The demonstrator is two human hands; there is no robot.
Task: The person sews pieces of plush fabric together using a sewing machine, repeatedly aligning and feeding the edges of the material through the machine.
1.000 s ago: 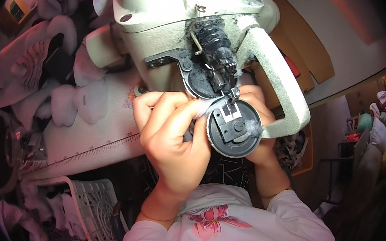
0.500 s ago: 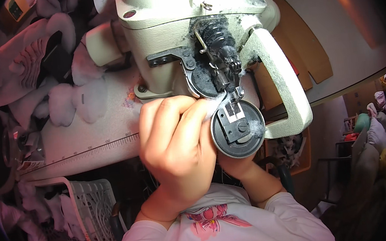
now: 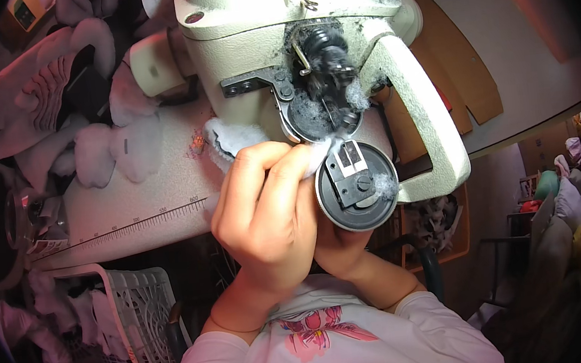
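My left hand (image 3: 259, 216) is closed, its thumb and forefinger pinching a piece of white plush fabric (image 3: 316, 156) at the sewing point of a pale fur sewing machine (image 3: 237, 60). Past the knuckles, more of that plush (image 3: 234, 136) sticks out, with a dark lining edge showing. Just right of the pinch sits the machine's round black feed disc (image 3: 335, 209), with a tuft of white fluff on its plate. My right hand (image 3: 342, 250) is below and partly behind this disc, close against the left one. Its fingertips are hidden. The linkage (image 3: 329, 55) above the disc is blurred.
A looped pale arm (image 3: 431, 119) of the machine stands to the right of the disc. White plush pieces (image 3: 99, 158) lie heaped on the left of the table, beside a printed ruler scale (image 3: 141, 224). A white plastic basket (image 3: 143, 322) stands at lower left.
More plush now shows beyond my left hand. My right hand has shifted left, behind the left one. The machine's linkage and disc sit in a slightly different position, and the linkage is now smeared by motion.
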